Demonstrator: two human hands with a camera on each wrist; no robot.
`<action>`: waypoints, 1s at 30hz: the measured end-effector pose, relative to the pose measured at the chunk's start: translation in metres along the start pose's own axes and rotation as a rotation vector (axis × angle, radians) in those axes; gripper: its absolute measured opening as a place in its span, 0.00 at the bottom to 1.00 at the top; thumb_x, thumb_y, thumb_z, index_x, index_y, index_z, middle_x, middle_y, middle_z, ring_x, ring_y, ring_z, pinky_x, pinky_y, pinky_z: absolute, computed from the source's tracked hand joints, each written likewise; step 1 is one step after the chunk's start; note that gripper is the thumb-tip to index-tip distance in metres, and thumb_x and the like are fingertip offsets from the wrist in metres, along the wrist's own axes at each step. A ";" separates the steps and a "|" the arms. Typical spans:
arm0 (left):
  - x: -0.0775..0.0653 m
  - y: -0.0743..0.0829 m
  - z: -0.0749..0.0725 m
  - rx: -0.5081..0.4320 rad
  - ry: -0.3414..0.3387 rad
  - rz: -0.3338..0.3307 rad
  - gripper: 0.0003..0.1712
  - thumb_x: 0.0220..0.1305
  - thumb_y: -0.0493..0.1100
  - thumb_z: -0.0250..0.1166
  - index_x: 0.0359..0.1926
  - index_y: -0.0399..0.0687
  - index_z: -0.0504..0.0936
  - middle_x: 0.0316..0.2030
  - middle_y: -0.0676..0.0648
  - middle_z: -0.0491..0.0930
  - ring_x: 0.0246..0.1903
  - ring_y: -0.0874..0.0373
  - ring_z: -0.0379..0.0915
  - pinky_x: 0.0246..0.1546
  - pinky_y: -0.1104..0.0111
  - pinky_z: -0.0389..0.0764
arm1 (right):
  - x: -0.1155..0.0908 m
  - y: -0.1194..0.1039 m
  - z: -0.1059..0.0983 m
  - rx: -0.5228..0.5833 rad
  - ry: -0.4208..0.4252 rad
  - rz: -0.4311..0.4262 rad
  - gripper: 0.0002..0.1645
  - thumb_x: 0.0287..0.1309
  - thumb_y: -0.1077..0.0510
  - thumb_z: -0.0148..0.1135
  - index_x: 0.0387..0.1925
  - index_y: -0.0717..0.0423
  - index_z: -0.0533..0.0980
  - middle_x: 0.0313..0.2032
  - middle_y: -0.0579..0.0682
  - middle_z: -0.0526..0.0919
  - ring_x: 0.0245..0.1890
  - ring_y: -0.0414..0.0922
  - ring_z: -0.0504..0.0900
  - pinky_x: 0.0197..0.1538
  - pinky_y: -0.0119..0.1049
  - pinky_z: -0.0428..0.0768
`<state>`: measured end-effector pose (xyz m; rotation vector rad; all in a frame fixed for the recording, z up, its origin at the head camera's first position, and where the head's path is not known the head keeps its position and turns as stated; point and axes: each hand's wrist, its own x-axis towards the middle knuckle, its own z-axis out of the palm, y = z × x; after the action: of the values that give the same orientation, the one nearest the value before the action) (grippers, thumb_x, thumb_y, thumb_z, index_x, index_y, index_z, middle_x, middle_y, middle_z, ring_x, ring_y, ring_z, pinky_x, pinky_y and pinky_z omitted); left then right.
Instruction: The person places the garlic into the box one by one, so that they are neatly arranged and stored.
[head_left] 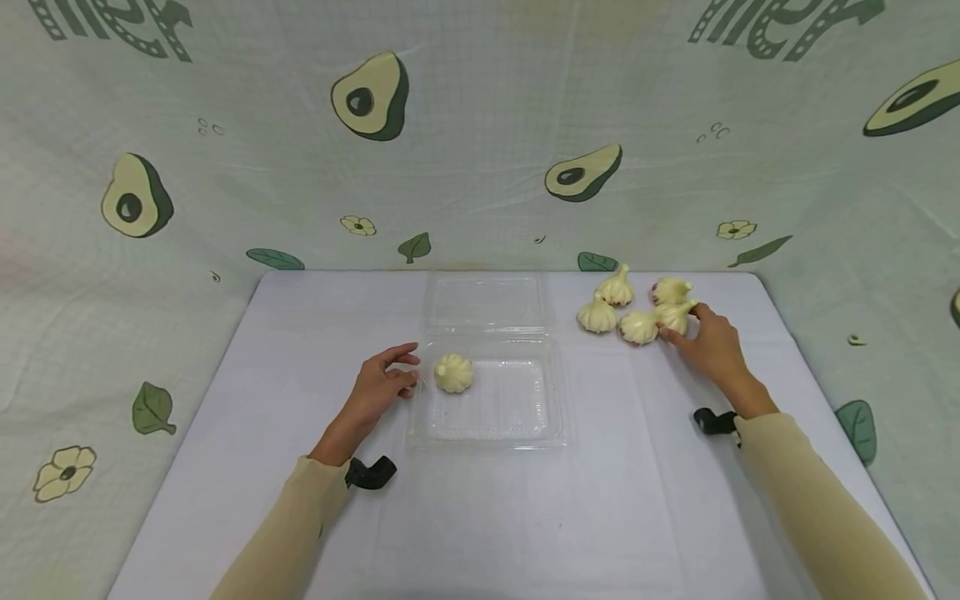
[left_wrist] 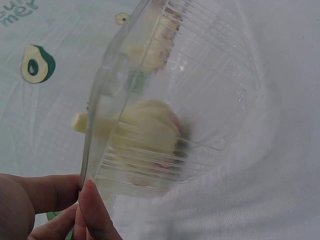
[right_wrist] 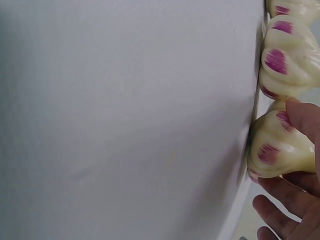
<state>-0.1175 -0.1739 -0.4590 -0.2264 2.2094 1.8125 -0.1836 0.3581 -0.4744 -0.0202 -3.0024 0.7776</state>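
Note:
A hinged clear plastic container point(head_left: 487, 406) lies opened out on the table, its lid point(head_left: 487, 304) folded back to the far side. One garlic bulb point(head_left: 454, 373) sits inside, near the left wall, with its stem up. At that left edge my left hand point(head_left: 377, 386) pinches the rim point(left_wrist: 86, 155) between thumb and fingers. Far to the right, my right hand point(head_left: 711, 346) holds another garlic bulb point(right_wrist: 280, 145), thumb on one side and fingers on the other. This bulb has purple streaks and is close beside its neighbours.
Several more garlic bulbs point(head_left: 617, 287) are clustered at the table's back right. A white cloth covers the table point(head_left: 480, 533). Behind it hangs a curtain point(head_left: 480, 150) printed with avocados. Each wrist carries a black camera mount point(head_left: 372, 473).

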 end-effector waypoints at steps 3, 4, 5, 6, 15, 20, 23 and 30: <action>0.000 0.001 0.000 -0.001 -0.001 0.001 0.31 0.75 0.30 0.62 0.76 0.38 0.70 0.61 0.33 0.74 0.36 0.59 0.79 0.33 0.73 0.81 | 0.001 0.000 0.000 0.017 -0.001 0.001 0.44 0.73 0.48 0.67 0.67 0.83 0.64 0.60 0.84 0.72 0.60 0.80 0.71 0.60 0.73 0.71; 0.001 0.001 0.001 -0.002 -0.001 0.001 0.31 0.75 0.30 0.62 0.76 0.38 0.70 0.61 0.33 0.75 0.36 0.59 0.79 0.33 0.73 0.81 | 0.001 -0.001 0.000 0.019 0.001 0.000 0.43 0.73 0.48 0.67 0.66 0.83 0.64 0.60 0.84 0.72 0.60 0.80 0.71 0.61 0.73 0.71; 0.001 0.001 0.001 -0.003 -0.001 0.002 0.31 0.75 0.30 0.62 0.76 0.38 0.70 0.61 0.33 0.75 0.36 0.60 0.79 0.33 0.73 0.81 | 0.001 -0.001 0.000 0.019 0.004 -0.002 0.43 0.73 0.48 0.67 0.66 0.83 0.64 0.60 0.84 0.72 0.60 0.80 0.71 0.61 0.73 0.71; 0.001 0.001 0.001 -0.002 -0.002 0.003 0.31 0.75 0.30 0.62 0.76 0.38 0.70 0.61 0.33 0.75 0.35 0.60 0.79 0.33 0.73 0.81 | 0.000 -0.001 0.000 0.020 0.007 -0.002 0.43 0.73 0.49 0.67 0.66 0.83 0.65 0.60 0.83 0.72 0.60 0.80 0.71 0.61 0.73 0.71; 0.003 -0.001 0.000 -0.006 -0.003 -0.017 0.32 0.74 0.30 0.62 0.77 0.39 0.70 0.61 0.35 0.75 0.36 0.61 0.79 0.34 0.73 0.82 | -0.009 0.001 -0.004 -0.013 0.054 0.007 0.42 0.71 0.49 0.70 0.65 0.82 0.66 0.57 0.83 0.74 0.57 0.79 0.73 0.57 0.73 0.71; 0.002 -0.001 0.000 -0.001 -0.003 -0.027 0.32 0.75 0.30 0.62 0.77 0.40 0.70 0.62 0.35 0.75 0.37 0.61 0.79 0.34 0.73 0.82 | -0.019 -0.003 -0.014 -0.029 0.111 -0.018 0.42 0.68 0.51 0.72 0.65 0.82 0.68 0.55 0.82 0.76 0.54 0.79 0.73 0.56 0.74 0.69; 0.002 -0.002 -0.001 0.010 -0.004 -0.025 0.32 0.75 0.30 0.61 0.77 0.40 0.69 0.61 0.35 0.75 0.36 0.61 0.79 0.34 0.73 0.82 | -0.026 -0.005 -0.021 -0.044 0.142 -0.034 0.41 0.66 0.53 0.74 0.64 0.82 0.68 0.55 0.82 0.76 0.54 0.79 0.73 0.57 0.75 0.68; 0.003 -0.001 0.000 0.010 -0.002 -0.017 0.31 0.76 0.30 0.61 0.77 0.40 0.70 0.61 0.35 0.75 0.35 0.62 0.78 0.34 0.73 0.82 | -0.041 -0.017 -0.037 -0.048 0.172 -0.029 0.40 0.65 0.55 0.74 0.65 0.80 0.68 0.57 0.81 0.76 0.56 0.79 0.72 0.59 0.75 0.66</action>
<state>-0.1198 -0.1740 -0.4604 -0.2409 2.2080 1.7910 -0.1413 0.3603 -0.4358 -0.0426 -2.8518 0.6651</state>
